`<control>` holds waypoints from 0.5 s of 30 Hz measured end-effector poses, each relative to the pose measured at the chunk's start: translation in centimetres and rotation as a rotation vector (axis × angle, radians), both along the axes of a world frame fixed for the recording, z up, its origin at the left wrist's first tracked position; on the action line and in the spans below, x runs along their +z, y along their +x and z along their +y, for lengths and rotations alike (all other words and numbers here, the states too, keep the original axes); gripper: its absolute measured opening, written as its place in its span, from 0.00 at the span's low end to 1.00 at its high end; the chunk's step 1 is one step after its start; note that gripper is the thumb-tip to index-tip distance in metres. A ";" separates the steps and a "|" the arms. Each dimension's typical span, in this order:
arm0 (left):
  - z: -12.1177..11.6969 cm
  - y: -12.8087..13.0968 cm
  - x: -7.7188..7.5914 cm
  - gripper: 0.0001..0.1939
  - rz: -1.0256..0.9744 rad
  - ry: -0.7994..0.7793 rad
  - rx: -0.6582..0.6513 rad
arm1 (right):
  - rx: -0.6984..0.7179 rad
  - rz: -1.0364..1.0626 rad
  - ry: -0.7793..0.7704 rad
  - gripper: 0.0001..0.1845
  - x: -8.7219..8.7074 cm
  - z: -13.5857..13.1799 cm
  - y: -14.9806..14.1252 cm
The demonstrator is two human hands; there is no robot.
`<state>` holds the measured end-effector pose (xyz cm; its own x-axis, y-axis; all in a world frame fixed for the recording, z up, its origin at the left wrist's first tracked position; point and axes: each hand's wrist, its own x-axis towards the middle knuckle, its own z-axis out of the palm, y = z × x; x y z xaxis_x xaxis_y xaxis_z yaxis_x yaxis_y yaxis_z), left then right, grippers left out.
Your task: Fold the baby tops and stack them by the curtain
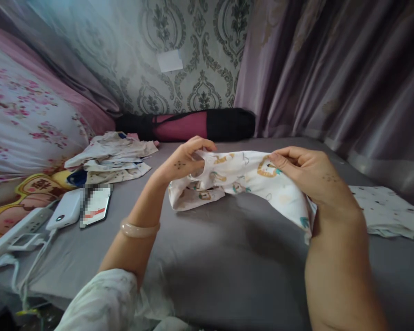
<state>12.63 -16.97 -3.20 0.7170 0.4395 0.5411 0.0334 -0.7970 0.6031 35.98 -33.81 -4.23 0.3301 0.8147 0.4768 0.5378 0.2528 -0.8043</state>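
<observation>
A small white garment (241, 171) printed with lions and green-topped figures is stretched between my hands, above the grey bed sheet. Whether it is a top or trousers, I cannot tell. My left hand (184, 162) pinches its upper left edge between thumb and fingers. At the upper right edge, my right hand (307, 172) grips the cloth with thumb over fingers. One part of the fabric hangs down beside my right wrist, and another droops in a fold below my left hand.
Crumpled clothes (113, 156) lie at the left, behind a phone (95, 206), a white power bank (65, 210) and a power strip (19, 232) with cables. Folded white cloth (391, 211) lies at the right. A black and maroon long bag (186, 125) rests along the wall.
</observation>
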 end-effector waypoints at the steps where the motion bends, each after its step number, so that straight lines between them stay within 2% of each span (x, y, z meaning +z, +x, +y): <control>1: 0.0 0.3 -0.9 0.13 -0.005 -0.090 -0.030 | 0.023 0.009 -0.041 0.16 -0.3 -0.1 0.6; 5: -0.3 1.8 -4.2 0.08 0.010 -0.418 -0.117 | 0.098 -0.037 -0.241 0.17 -2.3 0.1 3.3; 7: -0.3 2.8 -5.8 0.08 0.067 -0.518 -0.126 | 0.104 -0.083 -0.350 0.17 -3.8 0.5 4.8; 12: -0.3 5.1 -8.8 0.12 0.182 -0.509 -0.115 | 0.019 -0.254 -0.624 0.17 -7.4 1.8 7.9; 15: -0.4 5.8 -9.6 0.14 0.223 -0.489 -0.081 | -0.007 -0.362 -0.696 0.13 -8.2 2.4 8.0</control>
